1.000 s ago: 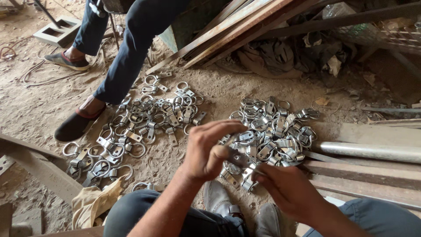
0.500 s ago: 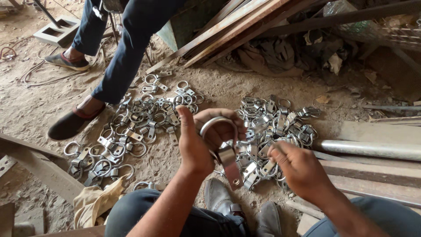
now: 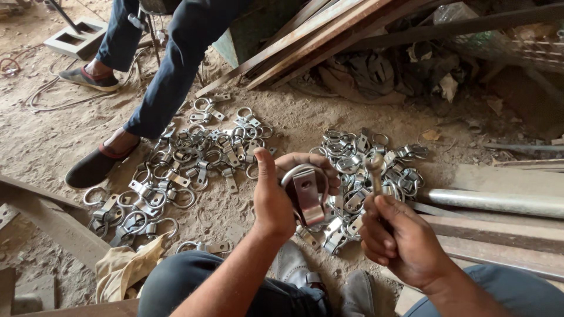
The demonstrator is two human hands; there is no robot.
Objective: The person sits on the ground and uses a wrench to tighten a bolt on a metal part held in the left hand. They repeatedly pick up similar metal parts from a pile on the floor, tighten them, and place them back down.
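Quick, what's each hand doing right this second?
Left hand: closed on a metal ring clamp.
Right hand: closed around a thin metal piece, held upright.

Both my forearms are bare to the lower edge of the frame; no sleeves, gloves, rings or wristbands show on my left hand (image 3: 276, 202) or my right hand (image 3: 396, 240). My legs are covered by dark blue-grey cloth trousers (image 3: 188, 282), visible at both knees. On my feet I wear grey, dust-coated closed shoes (image 3: 296, 270), the left one crossed by a strap. Nothing more of my clothing is in view.
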